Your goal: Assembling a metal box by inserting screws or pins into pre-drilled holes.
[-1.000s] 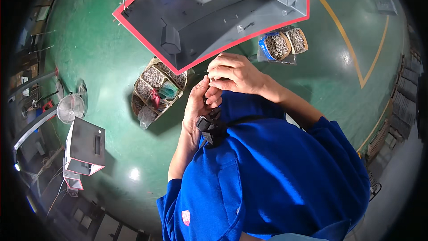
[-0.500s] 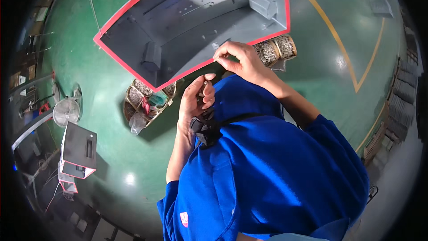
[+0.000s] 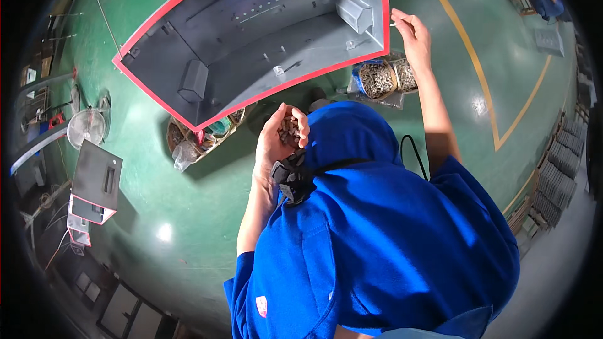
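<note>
- Small parts [image 3: 289, 132] sit grasped in your cupped left hand [image 3: 274, 141], six o'clock from the grey box [image 3: 242, 47].
- Your right hand [image 3: 416, 41], three o'clock, pinches a pale piece [image 3: 394, 24].

The big box [image 3: 251, 44] is grey with a red edge all around its open side. Its open side faces up, and it sits at a slant. A heap of small, dark brownish bits [image 3: 289, 132] lies in the cupped left hand [image 3: 276, 138]. One thin, pale bit [image 3: 394, 24] pokes from the right hand's [image 3: 415, 41] fingertips, just beside the box's right edge.
</note>
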